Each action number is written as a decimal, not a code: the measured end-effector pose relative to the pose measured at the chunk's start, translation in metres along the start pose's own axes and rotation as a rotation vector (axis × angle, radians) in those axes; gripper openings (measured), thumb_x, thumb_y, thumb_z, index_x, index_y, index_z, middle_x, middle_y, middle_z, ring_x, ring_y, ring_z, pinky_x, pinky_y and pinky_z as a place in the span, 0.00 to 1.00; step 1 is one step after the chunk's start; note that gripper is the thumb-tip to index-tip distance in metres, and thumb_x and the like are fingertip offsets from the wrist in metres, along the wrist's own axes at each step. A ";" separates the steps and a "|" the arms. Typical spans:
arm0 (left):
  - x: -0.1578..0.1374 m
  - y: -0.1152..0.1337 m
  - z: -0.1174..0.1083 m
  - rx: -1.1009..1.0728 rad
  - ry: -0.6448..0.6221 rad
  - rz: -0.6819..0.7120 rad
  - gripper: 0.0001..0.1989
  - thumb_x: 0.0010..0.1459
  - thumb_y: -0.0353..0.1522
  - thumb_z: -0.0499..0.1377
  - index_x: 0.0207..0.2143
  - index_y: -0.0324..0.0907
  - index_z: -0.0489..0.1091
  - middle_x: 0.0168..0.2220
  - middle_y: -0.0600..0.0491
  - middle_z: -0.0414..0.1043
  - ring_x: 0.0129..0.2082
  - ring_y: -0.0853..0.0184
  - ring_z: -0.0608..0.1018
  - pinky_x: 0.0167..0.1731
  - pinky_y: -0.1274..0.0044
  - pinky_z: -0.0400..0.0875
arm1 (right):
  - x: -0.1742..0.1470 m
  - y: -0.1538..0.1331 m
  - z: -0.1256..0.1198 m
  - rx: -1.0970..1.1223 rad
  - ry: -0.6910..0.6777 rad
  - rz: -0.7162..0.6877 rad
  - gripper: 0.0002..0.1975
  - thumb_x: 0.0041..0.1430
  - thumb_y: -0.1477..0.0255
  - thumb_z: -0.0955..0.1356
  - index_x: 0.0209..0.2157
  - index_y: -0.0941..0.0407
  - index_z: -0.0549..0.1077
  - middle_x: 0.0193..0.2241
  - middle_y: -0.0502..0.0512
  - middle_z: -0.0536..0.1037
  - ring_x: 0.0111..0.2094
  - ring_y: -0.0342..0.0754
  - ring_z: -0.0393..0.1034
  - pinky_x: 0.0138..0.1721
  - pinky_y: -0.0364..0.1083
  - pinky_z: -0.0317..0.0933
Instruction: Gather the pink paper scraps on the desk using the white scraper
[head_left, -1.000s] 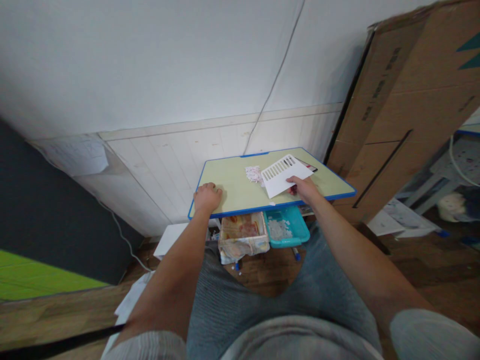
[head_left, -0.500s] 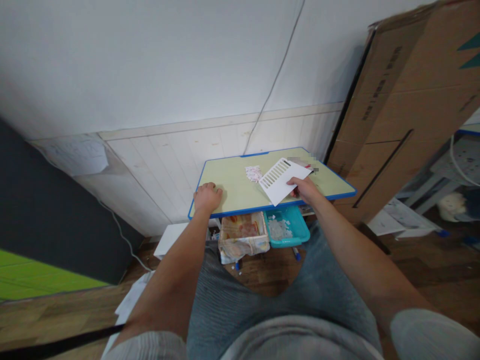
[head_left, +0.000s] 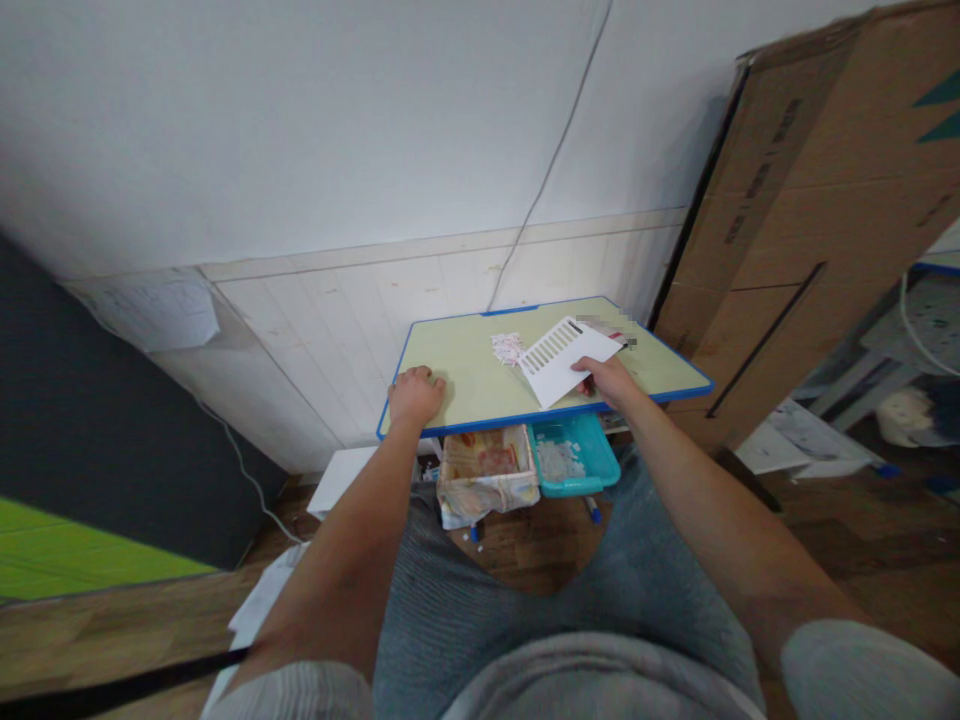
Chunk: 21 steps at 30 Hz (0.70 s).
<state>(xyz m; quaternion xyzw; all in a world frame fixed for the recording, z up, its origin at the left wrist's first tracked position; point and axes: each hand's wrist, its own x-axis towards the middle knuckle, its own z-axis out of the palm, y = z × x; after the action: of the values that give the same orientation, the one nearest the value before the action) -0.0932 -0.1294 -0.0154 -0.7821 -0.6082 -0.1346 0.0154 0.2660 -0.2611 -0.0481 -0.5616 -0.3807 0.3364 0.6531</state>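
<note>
Between the thumb and fingers of my right hand (head_left: 606, 380) is a white card (head_left: 559, 372) with a row of slot-like grey-beige bars along its upper left side. The card is tilted above the right half of a small pale yellow table (head_left: 472, 385) with a blue rim. My left hand (head_left: 416, 395) rests palm down at the table's left front corner, holding nothing, its fingers slightly bent. A heap of small white and pinkish pieces (head_left: 507, 348) lies on the tabletop just left of the card. Behind the card, some items are partly hidden and blurred.
Below the table's front edge sit a cloth-lined basket (head_left: 487, 490) and a turquoise bin (head_left: 596, 470) with whitish scraps inside. Large cardboard boxes (head_left: 817, 220) lean at the right. A grey cable (head_left: 551, 165) runs down the white wall behind the table.
The card in my right hand has tipped very slightly, its lower corner shifting a little left. My left hand stays in place on the table.
</note>
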 end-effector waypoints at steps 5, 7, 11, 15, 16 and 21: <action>0.000 0.000 -0.001 0.004 -0.004 -0.002 0.26 0.83 0.40 0.54 0.71 0.40 0.82 0.76 0.31 0.82 0.77 0.41 0.81 0.75 0.54 0.78 | 0.000 -0.001 0.000 0.014 0.002 0.004 0.18 0.45 0.67 0.77 0.40 0.50 0.77 0.24 0.49 0.81 0.19 0.47 0.64 0.18 0.45 0.59; -0.001 0.001 -0.002 0.008 -0.012 -0.006 0.26 0.84 0.40 0.54 0.72 0.39 0.81 0.77 0.31 0.81 0.77 0.41 0.81 0.75 0.55 0.77 | 0.000 -0.001 0.000 0.019 0.006 0.001 0.18 0.45 0.67 0.77 0.41 0.51 0.77 0.23 0.49 0.80 0.19 0.47 0.65 0.19 0.45 0.59; -0.001 0.001 -0.003 0.010 -0.020 -0.006 0.27 0.84 0.40 0.54 0.72 0.38 0.81 0.78 0.31 0.80 0.78 0.41 0.80 0.75 0.56 0.77 | 0.000 0.001 0.001 0.019 0.014 0.005 0.18 0.45 0.68 0.78 0.40 0.51 0.77 0.23 0.49 0.80 0.19 0.47 0.65 0.18 0.46 0.60; -0.001 0.000 -0.001 0.015 -0.008 0.002 0.27 0.83 0.40 0.54 0.72 0.39 0.82 0.77 0.31 0.81 0.77 0.41 0.81 0.75 0.55 0.78 | 0.004 0.004 -0.003 0.034 0.059 0.010 0.18 0.47 0.68 0.78 0.41 0.50 0.76 0.23 0.48 0.80 0.19 0.48 0.66 0.18 0.45 0.59; -0.001 0.000 -0.001 0.015 -0.006 0.001 0.27 0.83 0.40 0.54 0.72 0.39 0.82 0.77 0.31 0.81 0.77 0.41 0.81 0.75 0.55 0.78 | 0.006 0.005 -0.004 0.039 0.078 0.007 0.19 0.48 0.67 0.79 0.42 0.50 0.76 0.23 0.48 0.80 0.19 0.49 0.67 0.19 0.45 0.60; -0.001 0.001 -0.001 0.000 -0.011 0.001 0.27 0.84 0.40 0.54 0.72 0.37 0.82 0.77 0.31 0.81 0.77 0.41 0.81 0.75 0.54 0.78 | 0.019 0.008 -0.004 0.044 0.151 -0.011 0.21 0.57 0.63 0.83 0.47 0.50 0.78 0.25 0.50 0.83 0.25 0.52 0.77 0.25 0.45 0.70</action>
<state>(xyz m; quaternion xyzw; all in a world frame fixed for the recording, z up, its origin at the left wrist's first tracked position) -0.0928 -0.1309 -0.0146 -0.7831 -0.6079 -0.1304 0.0122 0.2787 -0.2453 -0.0542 -0.5687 -0.3259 0.2979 0.6940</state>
